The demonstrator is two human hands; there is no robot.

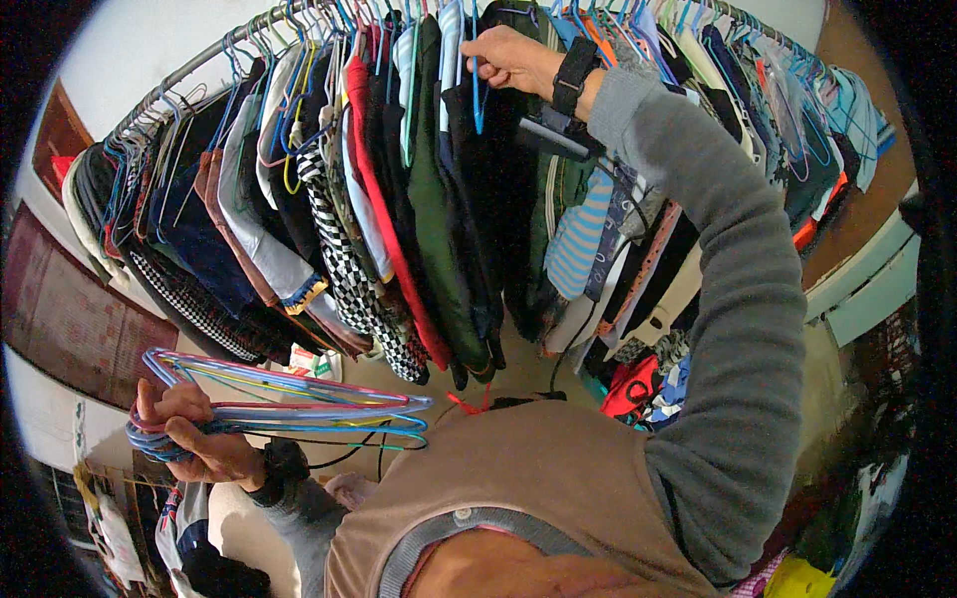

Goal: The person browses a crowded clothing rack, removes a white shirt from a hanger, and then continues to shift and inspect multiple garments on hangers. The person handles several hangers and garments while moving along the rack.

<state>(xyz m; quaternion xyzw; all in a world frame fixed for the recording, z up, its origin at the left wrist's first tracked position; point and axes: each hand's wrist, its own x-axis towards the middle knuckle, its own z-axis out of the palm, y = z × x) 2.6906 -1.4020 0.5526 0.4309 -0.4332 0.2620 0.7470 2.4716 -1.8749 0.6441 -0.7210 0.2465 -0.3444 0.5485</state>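
My left hand (209,437) grips a bundle of plastic-coated wire hangers (321,407) at its hook end, in blue, pink, yellow and green. The bundle sticks out sideways in front of my waist. Up near the clothes rail (224,45), my right hand (512,60) pinches a single blue hanger (478,101), seen almost edge-on. Dark garments (516,194) hang right behind and below that hand. To their left is a dark green garment (434,224), then a red one (381,261). Whether any garment is on the pinched blue hanger is hard to tell.
Clothes crowd the curved-looking rail on both sides. A dark device (553,138) hangs under my right wrist, with a black cable (572,340) running down. Folded or heaped clothes (643,389) lie low on the right. White drawers (867,276) stand at far right.
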